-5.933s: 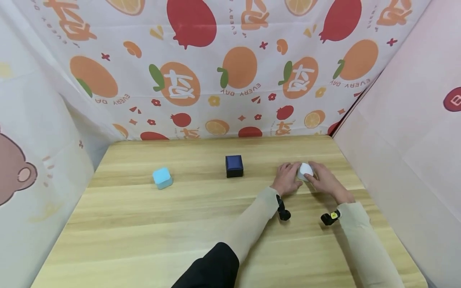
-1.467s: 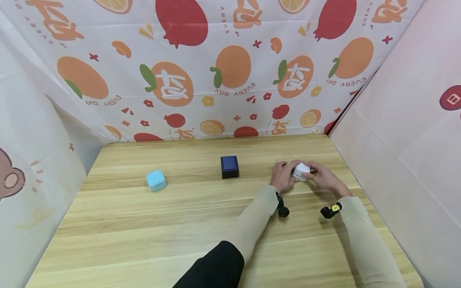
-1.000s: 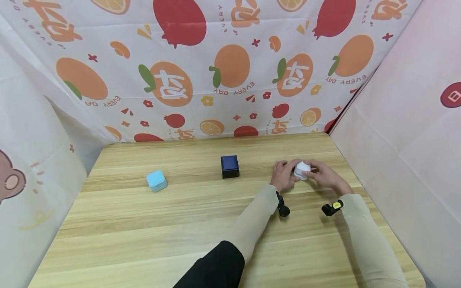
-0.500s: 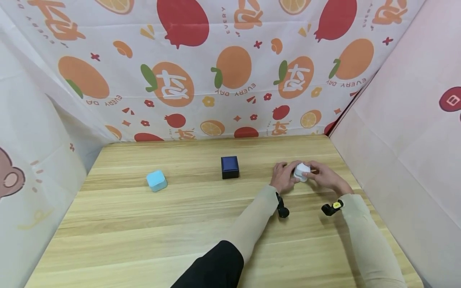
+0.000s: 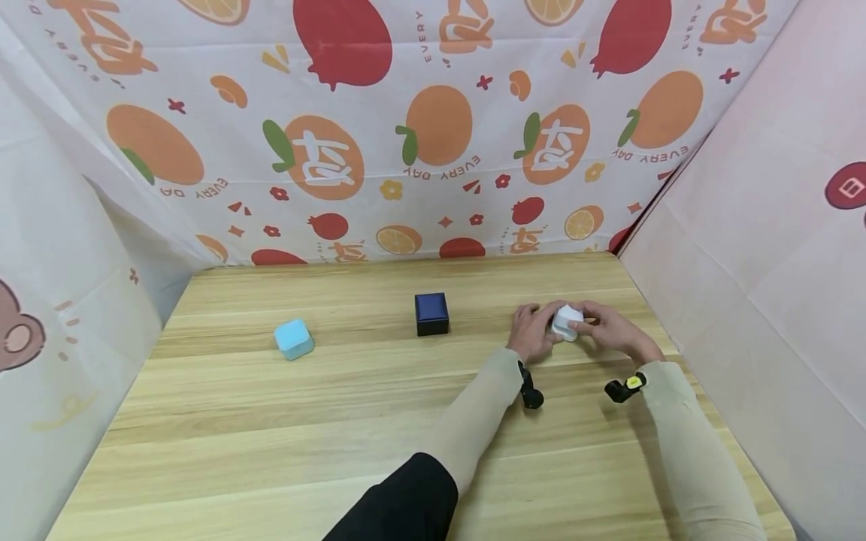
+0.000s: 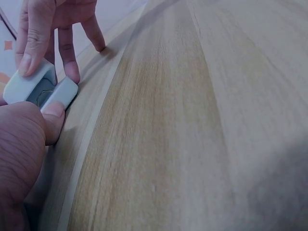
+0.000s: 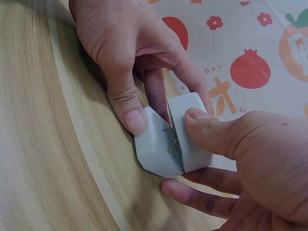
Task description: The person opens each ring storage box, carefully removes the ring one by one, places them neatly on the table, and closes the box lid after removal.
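A small white ring box (image 7: pixel 156 147) stands on the table near its right side, its hinged lid (image 7: pixel 192 144) tilted partly up. Inside the gap shows a thin gold-coloured arc, like part of a ring (image 7: pixel 171 139). My left hand (image 5: pixel 533 330) grips the base, its thumb pressed on the front wall. Pinched between the thumb and fingers of my right hand (image 5: pixel 611 330) is the lid. In the left wrist view the box (image 6: pixel 62 94) is seen from the side, with both thumbs on it. The fingers behind the box are partly hidden.
A dark blue ring box (image 5: pixel 431 314) sits shut left of my hands. Farther left lies a light blue rounded box (image 5: pixel 294 340). The wooden table (image 5: pixel 271 436) meets a fruit-patterned cloth (image 5: pixel 379 150) at the back and a pale wall cloth (image 5: pixel 758 263) at the right.
Several seconds ago the white box looked shut between both hands; its lid is now tilted up. Over the last second and a half the hands have hardly moved.
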`<state>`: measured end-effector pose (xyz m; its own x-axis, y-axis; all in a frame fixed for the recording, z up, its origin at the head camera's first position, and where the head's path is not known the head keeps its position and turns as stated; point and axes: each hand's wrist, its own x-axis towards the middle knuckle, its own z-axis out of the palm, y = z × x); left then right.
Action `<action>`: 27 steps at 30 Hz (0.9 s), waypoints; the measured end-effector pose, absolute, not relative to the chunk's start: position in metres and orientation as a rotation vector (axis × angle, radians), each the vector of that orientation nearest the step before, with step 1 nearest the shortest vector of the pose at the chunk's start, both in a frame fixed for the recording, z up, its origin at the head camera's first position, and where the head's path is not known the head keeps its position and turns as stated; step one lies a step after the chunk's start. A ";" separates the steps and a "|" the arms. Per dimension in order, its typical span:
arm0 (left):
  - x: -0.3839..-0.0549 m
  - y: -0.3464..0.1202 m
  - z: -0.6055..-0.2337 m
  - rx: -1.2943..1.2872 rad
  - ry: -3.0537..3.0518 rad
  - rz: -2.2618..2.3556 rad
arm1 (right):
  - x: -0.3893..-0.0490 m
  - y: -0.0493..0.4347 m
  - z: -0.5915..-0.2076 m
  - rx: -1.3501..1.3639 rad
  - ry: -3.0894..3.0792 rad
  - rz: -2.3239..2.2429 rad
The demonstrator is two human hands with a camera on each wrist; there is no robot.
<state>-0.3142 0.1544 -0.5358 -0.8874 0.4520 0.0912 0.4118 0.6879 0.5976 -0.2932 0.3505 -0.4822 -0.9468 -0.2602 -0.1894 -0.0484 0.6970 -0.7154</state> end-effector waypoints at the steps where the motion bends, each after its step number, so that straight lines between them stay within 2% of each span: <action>1: -0.314 0.155 -0.537 0.724 2.828 0.978 | -0.293 0.351 -0.482 -0.243 2.627 -1.100; 27: -0.317 0.156 -0.539 0.697 2.797 0.984 | -0.298 0.353 -0.476 -0.218 2.515 -1.148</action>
